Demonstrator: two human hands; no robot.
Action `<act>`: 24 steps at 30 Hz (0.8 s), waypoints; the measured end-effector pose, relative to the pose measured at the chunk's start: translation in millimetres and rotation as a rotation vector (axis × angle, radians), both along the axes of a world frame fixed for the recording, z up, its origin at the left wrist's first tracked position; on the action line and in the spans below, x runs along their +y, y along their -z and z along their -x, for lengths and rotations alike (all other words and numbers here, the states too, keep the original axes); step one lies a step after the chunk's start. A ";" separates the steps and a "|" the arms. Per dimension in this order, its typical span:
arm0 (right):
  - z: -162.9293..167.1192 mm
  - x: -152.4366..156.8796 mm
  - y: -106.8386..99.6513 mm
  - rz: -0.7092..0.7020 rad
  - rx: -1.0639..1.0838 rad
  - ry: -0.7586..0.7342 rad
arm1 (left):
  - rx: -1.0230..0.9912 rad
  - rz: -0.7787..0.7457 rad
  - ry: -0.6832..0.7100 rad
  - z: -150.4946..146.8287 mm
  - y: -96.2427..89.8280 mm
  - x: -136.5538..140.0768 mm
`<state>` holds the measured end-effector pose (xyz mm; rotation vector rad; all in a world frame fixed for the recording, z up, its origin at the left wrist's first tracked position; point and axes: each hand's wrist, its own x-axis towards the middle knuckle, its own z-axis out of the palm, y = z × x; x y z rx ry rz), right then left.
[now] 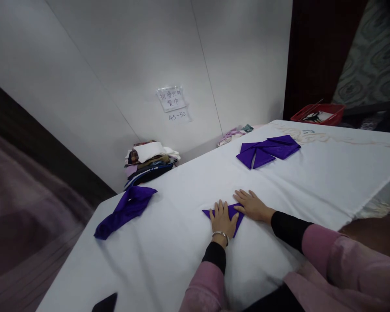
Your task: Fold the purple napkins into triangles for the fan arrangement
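Note:
A purple cloth napkin (233, 212), folded to a triangle, lies flat on the white-covered table (182, 203). My left hand (223, 220), with a bracelet at the wrist, rests on its left and middle part, fingers spread. Over its right corner lies my right hand (251, 206), fingers stretched out and partly past the cloth. Both hands cover much of the napkin, so its folds are partly hidden. Farther back on the right are folded purple napkins (269, 149), overlapping each other. A loose, crumpled purple cloth (126, 211) sits near the table's left edge.
Behind the table's far edge is a pile of folded clothes (151, 162), with more fabric (232, 135) farther right. A red basket (336, 116) stands at the far right corner. At the front left lies a dark flat object (105, 303). Handwritten paper signs (172, 100) hang on the wall.

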<state>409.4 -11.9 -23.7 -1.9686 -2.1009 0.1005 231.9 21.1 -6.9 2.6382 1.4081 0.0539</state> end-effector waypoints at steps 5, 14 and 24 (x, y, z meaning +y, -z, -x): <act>-2.8 0.5 1.2 0.015 -0.012 -0.005 | 0.012 -0.022 0.037 1.5 2.7 -0.6; 29.5 8.8 -38.4 -0.070 0.041 -0.011 | 0.020 0.009 0.018 -1.4 0.0 0.6; 62.4 13.5 -37.1 0.168 0.409 -0.357 | 0.056 -0.082 0.112 0.2 6.5 1.0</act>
